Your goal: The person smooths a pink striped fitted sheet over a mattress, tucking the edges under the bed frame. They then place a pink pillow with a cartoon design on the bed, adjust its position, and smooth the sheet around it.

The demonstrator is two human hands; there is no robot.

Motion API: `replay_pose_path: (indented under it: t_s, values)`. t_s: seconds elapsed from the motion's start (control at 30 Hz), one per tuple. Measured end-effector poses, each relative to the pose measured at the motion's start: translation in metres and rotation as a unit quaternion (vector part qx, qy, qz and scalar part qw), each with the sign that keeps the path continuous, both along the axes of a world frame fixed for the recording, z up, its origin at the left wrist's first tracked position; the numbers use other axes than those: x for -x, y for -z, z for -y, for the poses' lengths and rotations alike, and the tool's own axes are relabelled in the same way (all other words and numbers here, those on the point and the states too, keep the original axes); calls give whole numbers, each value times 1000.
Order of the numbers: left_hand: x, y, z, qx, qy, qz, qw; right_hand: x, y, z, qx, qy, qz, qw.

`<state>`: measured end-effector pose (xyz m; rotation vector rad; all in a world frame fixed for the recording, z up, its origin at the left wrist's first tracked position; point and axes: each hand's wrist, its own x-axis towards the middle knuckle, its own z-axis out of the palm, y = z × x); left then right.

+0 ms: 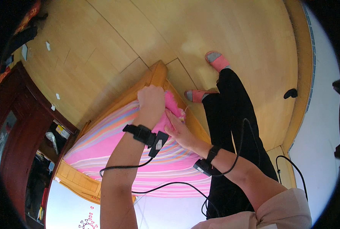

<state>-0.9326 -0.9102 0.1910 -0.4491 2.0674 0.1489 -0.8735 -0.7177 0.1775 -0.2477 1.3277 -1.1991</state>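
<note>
At the wooden corner of the bed frame (157, 74), my left hand (151, 101) is closed in a fist. A bunched, bright pink cloth (171, 100) comes out beside the fist, which appears to grip it; the fingertips are hidden. Just to the right and nearer, my right hand (180, 133) lies against the pink fabric, its fingers stretched and the thumb apart. Under both arms spreads a striped bedsheet (113, 131) in pink, orange, white and purple. Whether the bunched cloth is part of this sheet, I cannot tell.
Black cables (174, 183) run from the straps on both wrists. My legs in black trousers (234, 103) and pink slippers (219, 61) are on the right. A dark wooden cabinet (29, 114) stands left, and paper scraps (48, 45) lie on the wood floor (113, 34).
</note>
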Motion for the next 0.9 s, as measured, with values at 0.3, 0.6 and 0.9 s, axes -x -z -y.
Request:
replay_pose_path:
  t_s: [0.3,0.6,0.9]
  values:
    - [6,-23,22,-65,-60,81,993,21,-4,3,47,7,169,984]
    - [-19,-9,44,-373,-73,44,924,32,20,18,86,-86,341,932]
    - [-63,2,82,-308,-300,134,893,27,22,16,-27,-45,253,966]
